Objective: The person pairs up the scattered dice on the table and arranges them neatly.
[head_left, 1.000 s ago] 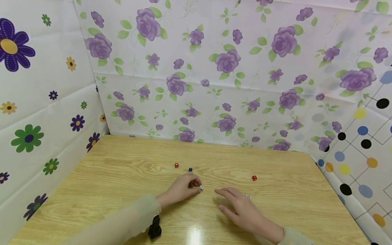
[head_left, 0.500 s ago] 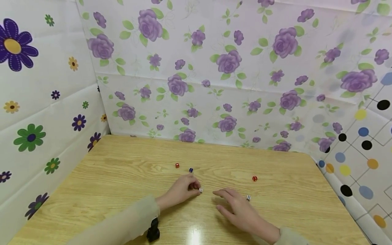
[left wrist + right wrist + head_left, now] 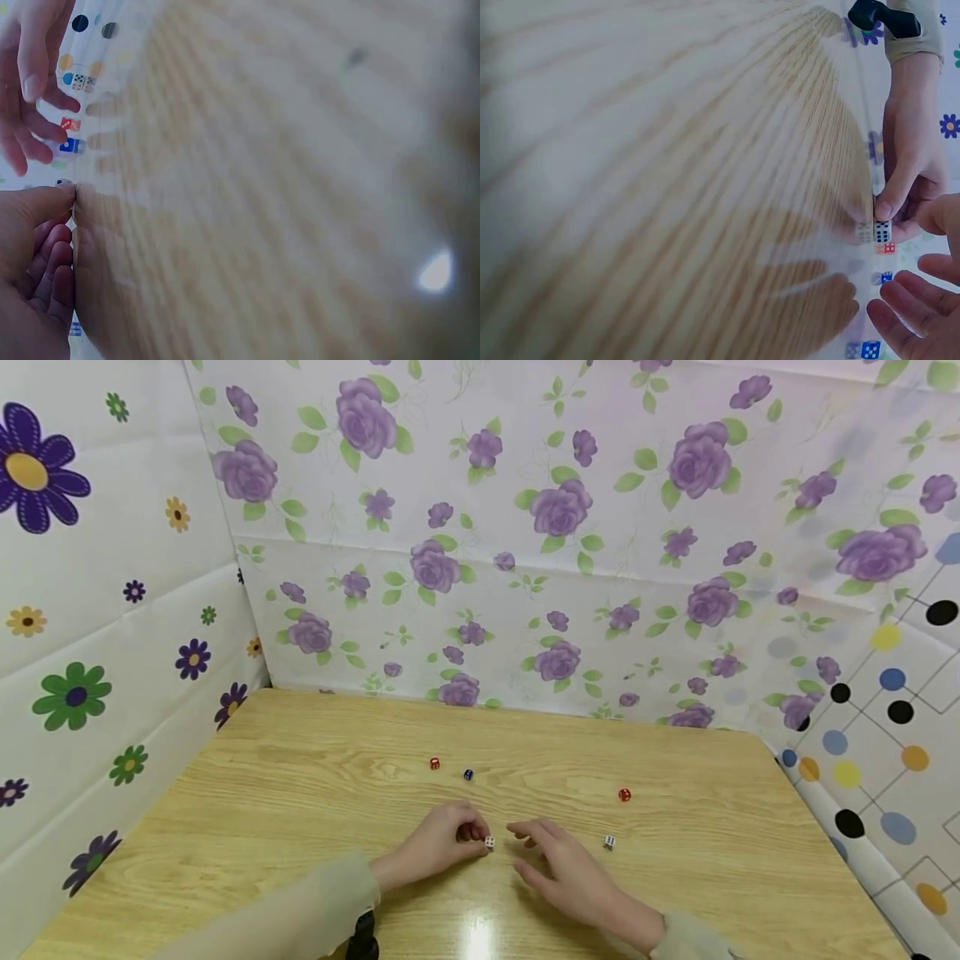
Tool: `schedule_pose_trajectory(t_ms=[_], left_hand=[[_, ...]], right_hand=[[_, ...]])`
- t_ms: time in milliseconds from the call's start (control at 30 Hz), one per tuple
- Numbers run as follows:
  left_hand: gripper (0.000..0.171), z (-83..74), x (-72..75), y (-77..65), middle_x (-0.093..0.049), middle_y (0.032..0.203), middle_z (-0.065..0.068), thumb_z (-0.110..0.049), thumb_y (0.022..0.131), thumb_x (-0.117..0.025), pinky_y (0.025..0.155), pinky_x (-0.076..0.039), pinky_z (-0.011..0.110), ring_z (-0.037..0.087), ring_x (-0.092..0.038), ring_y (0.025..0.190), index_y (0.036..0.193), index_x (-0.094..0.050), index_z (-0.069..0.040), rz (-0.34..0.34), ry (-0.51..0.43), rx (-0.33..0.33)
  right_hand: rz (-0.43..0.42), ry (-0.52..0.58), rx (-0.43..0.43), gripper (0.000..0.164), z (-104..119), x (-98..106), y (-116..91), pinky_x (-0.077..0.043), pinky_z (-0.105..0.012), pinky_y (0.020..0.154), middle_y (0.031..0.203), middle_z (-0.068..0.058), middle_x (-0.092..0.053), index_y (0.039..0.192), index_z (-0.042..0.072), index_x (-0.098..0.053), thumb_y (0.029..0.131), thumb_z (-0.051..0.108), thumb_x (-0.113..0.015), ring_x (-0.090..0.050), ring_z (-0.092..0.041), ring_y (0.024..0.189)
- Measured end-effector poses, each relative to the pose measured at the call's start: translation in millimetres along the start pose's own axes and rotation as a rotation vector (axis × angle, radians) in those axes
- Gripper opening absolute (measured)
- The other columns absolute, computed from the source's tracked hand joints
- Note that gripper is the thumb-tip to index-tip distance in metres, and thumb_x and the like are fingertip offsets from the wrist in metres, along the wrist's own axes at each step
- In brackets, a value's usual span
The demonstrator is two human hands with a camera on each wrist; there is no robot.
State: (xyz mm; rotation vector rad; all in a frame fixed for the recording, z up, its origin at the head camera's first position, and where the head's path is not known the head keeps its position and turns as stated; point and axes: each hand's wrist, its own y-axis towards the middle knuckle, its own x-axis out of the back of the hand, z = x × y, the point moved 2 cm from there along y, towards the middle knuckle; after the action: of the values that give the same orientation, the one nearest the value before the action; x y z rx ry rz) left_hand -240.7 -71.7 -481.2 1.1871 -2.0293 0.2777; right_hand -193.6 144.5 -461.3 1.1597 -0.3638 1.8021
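In the head view my left hand [image 3: 438,843] pinches a white die [image 3: 490,842] between thumb and forefinger, low over the wooden table. The right wrist view shows black pips on this white die [image 3: 883,231]. My right hand [image 3: 566,872] hovers just to the right, fingers spread and slightly bent, holding nothing. Another white die [image 3: 609,842] lies right of it. In the left wrist view a blue die [image 3: 71,145] shows by the right hand's fingertips, beside a red die [image 3: 70,124].
On the wooden table [image 3: 337,752] lie a red die [image 3: 435,763] and a blue die [image 3: 468,774] beyond my left hand. A second red die [image 3: 625,794] sits farther right. Patterned cloth [image 3: 555,610] walls enclose the table at the back and sides.
My left hand has drawn back toward me with the white die. The right hand has shifted leftward, closer to the left hand, its fingers still apart.
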Motion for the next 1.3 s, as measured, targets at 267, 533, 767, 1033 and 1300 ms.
schedule_pose_trajectory(t_ms=[267,533,767,1033,1300], left_hand=[[0.01,-2.7,-1.5,-7.2,-0.062,0.085,-0.001,-0.011,0.082,-0.079,0.067,-0.049,0.017,-0.001,-0.054,0.074,0.09,-0.073,-0.011,-0.014,-0.019,-0.006],[0.011,-7.1,-2.2,-13.0,-0.063,0.086,-0.001,-0.011,0.082,-0.08,0.069,-0.048,0.016,0.0,-0.054,0.076,0.09,-0.072,-0.011,-0.006,-0.04,0.013],[0.012,-7.6,-2.8,-15.7,-0.062,0.085,-0.001,-0.01,0.081,-0.08,0.068,-0.049,0.017,0.003,-0.055,0.076,0.091,-0.073,-0.011,-0.011,-0.043,0.013],[0.01,-7.7,-4.8,-16.6,-0.062,0.085,-0.001,-0.011,0.082,-0.079,0.067,-0.048,0.016,0.001,-0.055,0.075,0.09,-0.073,-0.011,-0.018,-0.057,0.029],[0.009,-12.3,-4.2,-20.1,-0.063,0.084,0.001,-0.012,0.083,-0.079,0.066,-0.046,0.016,0.004,-0.055,0.074,0.088,-0.072,-0.012,-0.009,-0.077,0.049]], right_hand=[[-0.025,0.048,-0.013,0.036,6,-9,8,-0.055,-0.029,0.082,0.118,-0.005,-0.063,0.127,0.012,-0.059,0.093,0.016,-0.068,-0.064,-0.017,0.099],[-0.008,0.08,-0.046,0.03,6,-17,12,-0.054,-0.026,0.083,0.111,-0.003,-0.064,0.119,0.01,-0.062,0.091,0.016,-0.07,-0.062,-0.015,0.097],[0.01,0.096,-0.054,0.028,3,-24,15,-0.052,-0.023,0.081,0.107,0.0,-0.062,0.117,0.012,-0.063,0.09,0.017,-0.071,-0.059,-0.011,0.095],[0.013,0.123,-0.079,0.019,-1,-30,19,-0.047,-0.021,0.08,0.103,0.004,-0.057,0.108,0.017,-0.063,0.091,0.02,-0.071,-0.053,-0.009,0.092],[0.002,0.134,-0.083,0.014,0,-32,18,-0.043,-0.019,0.076,0.097,0.005,-0.054,0.1,0.021,-0.063,0.089,0.019,-0.072,-0.05,-0.009,0.088]])
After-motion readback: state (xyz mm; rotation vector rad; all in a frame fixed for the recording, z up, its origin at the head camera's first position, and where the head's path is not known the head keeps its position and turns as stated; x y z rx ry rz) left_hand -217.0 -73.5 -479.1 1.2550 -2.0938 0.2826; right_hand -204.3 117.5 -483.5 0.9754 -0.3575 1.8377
